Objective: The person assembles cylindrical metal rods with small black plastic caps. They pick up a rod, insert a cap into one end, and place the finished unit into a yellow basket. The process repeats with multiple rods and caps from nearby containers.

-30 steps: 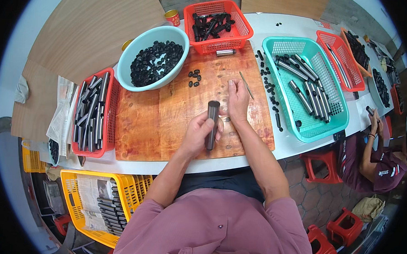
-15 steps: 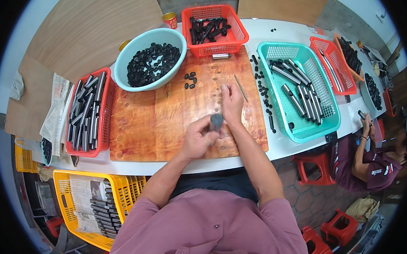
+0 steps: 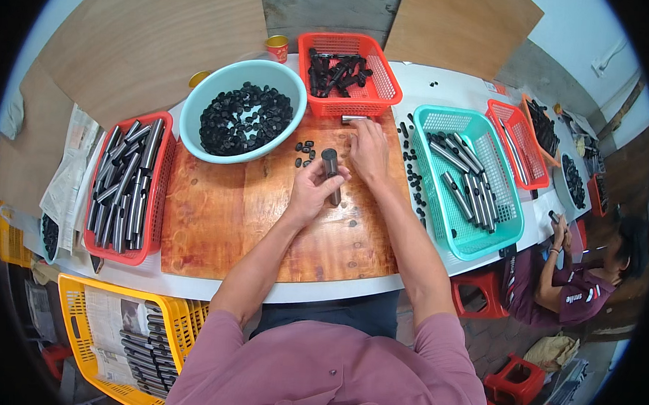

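My left hand (image 3: pixel 315 193) is wrapped around a dark metal tube (image 3: pixel 330 166), held upright over the wooden board (image 3: pixel 215 227). A black cap or plug shows at the tube's top end. My right hand (image 3: pixel 371 152) reaches over the board's far part, palm down, fingers apart. Beyond its fingertips lies a short silver tube (image 3: pixel 353 120), against the far red basket; I cannot tell whether they touch. Several small black oval pieces (image 3: pixel 298 162) lie on the board left of the held tube. Whatever is beneath my right hand is hidden.
A pale blue bowl (image 3: pixel 190 131) of black pieces stands far left. Tube-filled baskets flank the board: red (image 3: pixel 153 224) left, green (image 3: pixel 507 243) right. The far red basket (image 3: pixel 389 82) holds black parts. A yellow crate (image 3: pixel 182 319) stands low left. A co-worker (image 3: pixel 574 286) sits right.
My left hand has raised the tube and moved slightly away from me. My right hand has turned palm down, near the far silver tube. The thin stick on the board is out of sight.
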`<state>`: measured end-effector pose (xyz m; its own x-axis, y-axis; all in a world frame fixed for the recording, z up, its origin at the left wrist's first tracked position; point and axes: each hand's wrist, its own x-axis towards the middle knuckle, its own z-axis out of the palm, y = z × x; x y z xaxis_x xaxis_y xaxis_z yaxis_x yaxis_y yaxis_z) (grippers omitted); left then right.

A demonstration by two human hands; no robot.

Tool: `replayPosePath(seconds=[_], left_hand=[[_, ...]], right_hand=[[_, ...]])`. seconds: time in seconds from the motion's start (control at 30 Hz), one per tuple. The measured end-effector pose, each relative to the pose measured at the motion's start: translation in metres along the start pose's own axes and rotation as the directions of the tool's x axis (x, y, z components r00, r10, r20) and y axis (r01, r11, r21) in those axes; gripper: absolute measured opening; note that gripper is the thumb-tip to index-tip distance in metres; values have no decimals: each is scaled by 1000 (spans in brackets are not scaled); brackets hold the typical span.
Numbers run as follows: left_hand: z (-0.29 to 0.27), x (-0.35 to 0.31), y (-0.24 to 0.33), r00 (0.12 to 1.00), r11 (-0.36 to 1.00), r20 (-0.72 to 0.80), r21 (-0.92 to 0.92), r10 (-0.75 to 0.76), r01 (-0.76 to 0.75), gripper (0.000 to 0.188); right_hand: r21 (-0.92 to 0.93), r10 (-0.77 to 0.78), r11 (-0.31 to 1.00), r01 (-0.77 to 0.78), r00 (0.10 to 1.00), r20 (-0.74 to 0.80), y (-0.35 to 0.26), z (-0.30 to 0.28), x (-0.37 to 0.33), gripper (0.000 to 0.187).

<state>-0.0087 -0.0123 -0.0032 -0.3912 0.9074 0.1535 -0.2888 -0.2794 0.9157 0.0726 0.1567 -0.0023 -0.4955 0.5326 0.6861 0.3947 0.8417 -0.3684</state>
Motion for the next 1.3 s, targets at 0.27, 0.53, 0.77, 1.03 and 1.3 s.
replayPosePath(seconds=[0.27,0.53,0.77,1.03,1.3], left_hand=[[-5,-11,8,992,1000,125,-2,-26,27,33],[-3,-11,10,976,999,217,33,-20,13,31],[-3,-11,5,975,997,206,3,-79,80,33],[8,-17,14,972,996,219,23,-87,84,30],[3,-16,6,960,995,263,53,-91,80,36]], right_hand=[[-370,-11,915,162,926,378,17,20,35,20],[-408,27,880,244,832,554,14,18,40,18],[214,210,916,-338,861,463,-8,-40,34,20],[797,140,366,-481,875,464,-54,-136,31,31],[744,80,452,-491,854,515,-65,-144,16,34]])
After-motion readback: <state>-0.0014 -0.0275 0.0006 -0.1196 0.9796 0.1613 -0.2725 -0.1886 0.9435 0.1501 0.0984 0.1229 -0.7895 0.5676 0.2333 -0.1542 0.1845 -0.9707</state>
